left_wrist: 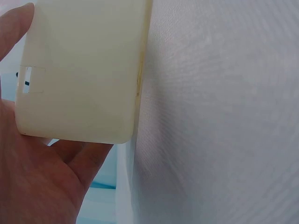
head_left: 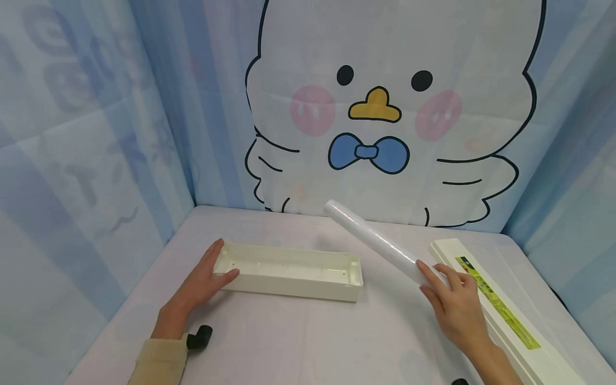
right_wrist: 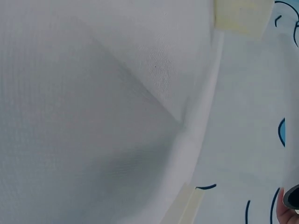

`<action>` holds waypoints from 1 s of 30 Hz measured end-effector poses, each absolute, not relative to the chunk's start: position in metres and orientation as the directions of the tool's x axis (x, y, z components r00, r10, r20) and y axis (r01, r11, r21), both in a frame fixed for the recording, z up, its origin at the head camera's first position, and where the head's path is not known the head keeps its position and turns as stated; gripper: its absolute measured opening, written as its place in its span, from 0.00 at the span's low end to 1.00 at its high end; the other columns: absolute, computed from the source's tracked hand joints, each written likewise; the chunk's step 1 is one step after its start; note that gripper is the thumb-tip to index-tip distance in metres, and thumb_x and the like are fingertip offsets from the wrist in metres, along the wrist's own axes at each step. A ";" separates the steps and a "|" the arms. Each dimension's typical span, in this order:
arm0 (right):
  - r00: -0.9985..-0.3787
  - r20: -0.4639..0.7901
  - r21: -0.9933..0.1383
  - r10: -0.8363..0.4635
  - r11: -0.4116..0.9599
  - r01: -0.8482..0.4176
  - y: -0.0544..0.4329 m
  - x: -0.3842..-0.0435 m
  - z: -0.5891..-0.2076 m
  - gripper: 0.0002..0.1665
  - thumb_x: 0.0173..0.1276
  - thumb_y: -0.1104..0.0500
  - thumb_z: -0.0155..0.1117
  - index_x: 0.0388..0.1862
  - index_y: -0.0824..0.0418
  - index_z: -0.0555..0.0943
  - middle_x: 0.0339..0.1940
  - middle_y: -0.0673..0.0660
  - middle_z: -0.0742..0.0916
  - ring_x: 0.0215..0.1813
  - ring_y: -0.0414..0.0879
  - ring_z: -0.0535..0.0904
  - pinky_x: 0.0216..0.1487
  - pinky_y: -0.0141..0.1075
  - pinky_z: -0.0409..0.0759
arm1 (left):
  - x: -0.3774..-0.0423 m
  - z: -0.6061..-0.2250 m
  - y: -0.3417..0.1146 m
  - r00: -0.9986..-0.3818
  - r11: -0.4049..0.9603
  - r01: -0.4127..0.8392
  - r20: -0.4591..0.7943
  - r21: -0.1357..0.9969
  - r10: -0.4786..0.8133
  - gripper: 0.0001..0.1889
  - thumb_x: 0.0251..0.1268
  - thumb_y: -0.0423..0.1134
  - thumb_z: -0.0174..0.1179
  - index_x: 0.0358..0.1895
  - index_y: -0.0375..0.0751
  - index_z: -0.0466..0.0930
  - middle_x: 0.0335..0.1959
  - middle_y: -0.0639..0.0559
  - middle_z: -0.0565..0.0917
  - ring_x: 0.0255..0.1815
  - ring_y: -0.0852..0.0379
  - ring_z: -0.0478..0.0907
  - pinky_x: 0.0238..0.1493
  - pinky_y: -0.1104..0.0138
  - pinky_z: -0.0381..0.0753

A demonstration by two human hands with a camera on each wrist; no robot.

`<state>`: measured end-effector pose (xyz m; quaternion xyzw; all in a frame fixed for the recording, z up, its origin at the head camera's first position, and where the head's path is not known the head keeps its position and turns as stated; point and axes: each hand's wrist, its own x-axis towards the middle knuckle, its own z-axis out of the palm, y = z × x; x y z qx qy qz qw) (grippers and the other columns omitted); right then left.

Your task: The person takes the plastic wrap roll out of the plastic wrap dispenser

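Note:
A long, cream plastic box [head_left: 293, 286] without a cover stands open side up on the table. My left hand [head_left: 202, 278] grips its left end, thumb over the near wall and fingers at the far corner. The left wrist view shows that box [left_wrist: 84, 74] close up, with the left hand [left_wrist: 42, 182] around its end. My right hand [head_left: 457, 305] holds one end of a shiny, translucent roll of plastic film [head_left: 375, 238], raised above the table and slanting towards the back left. In the right wrist view, the roll's hollow end [right_wrist: 293, 198] and a fingertip show at the lower right edge.
At the right, a long white lid-like piece [head_left: 454, 248] with a yellow-green label [head_left: 500, 305] lies slantwise beside my right hand. A pale cloth covers the table [head_left: 313, 342]. Blue and white curtains [head_left: 86, 160] enclose it on the sides and back.

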<state>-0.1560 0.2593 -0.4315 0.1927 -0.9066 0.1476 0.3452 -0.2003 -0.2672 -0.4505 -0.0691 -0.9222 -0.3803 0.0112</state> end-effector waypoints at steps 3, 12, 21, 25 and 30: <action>-0.682 0.692 -0.133 -0.234 0.888 -0.440 0.263 -0.155 -0.433 0.35 0.79 0.33 0.37 0.71 0.47 0.76 0.55 0.66 0.79 0.48 0.69 0.69 0.43 0.59 0.70 | -0.200 -0.450 -0.265 -0.990 0.701 0.135 0.069 0.700 0.122 0.50 0.71 0.56 0.60 0.82 0.35 0.40 0.82 0.34 0.43 0.80 0.33 0.41 0.72 0.35 0.45; -0.667 0.714 -0.119 -0.212 0.902 -0.414 0.273 -0.151 -0.438 0.37 0.79 0.31 0.36 0.70 0.49 0.77 0.51 0.68 0.80 0.44 0.71 0.69 0.44 0.60 0.68 | -0.201 -0.449 -0.263 -0.990 0.704 0.138 0.068 0.697 0.126 0.50 0.71 0.56 0.60 0.81 0.34 0.40 0.81 0.33 0.44 0.80 0.33 0.41 0.73 0.36 0.45; -0.714 0.687 -0.161 -0.136 0.930 -0.331 0.283 -0.144 -0.442 0.26 0.79 0.43 0.53 0.72 0.46 0.75 0.54 0.70 0.79 0.48 0.72 0.69 0.44 0.62 0.69 | -0.201 -0.451 -0.265 -0.991 0.711 0.130 0.061 0.691 0.121 0.51 0.70 0.56 0.61 0.82 0.34 0.39 0.81 0.33 0.43 0.80 0.33 0.41 0.72 0.35 0.45; -0.735 0.670 -0.169 -0.109 0.941 -0.294 0.288 -0.139 -0.444 0.32 0.71 0.56 0.66 0.73 0.46 0.74 0.54 0.70 0.78 0.47 0.72 0.68 0.42 0.61 0.69 | -0.201 -0.451 -0.265 -0.991 0.710 0.129 0.063 0.692 0.119 0.51 0.71 0.56 0.61 0.82 0.34 0.39 0.81 0.33 0.43 0.80 0.33 0.41 0.73 0.35 0.45; -0.734 0.672 -0.169 -0.100 0.944 -0.283 0.292 -0.134 -0.447 0.32 0.70 0.57 0.67 0.72 0.48 0.74 0.53 0.69 0.78 0.45 0.71 0.68 0.39 0.59 0.68 | -0.202 -0.450 -0.264 -0.991 0.711 0.125 0.054 0.692 0.122 0.51 0.71 0.56 0.60 0.82 0.35 0.39 0.82 0.34 0.42 0.80 0.33 0.40 0.72 0.35 0.44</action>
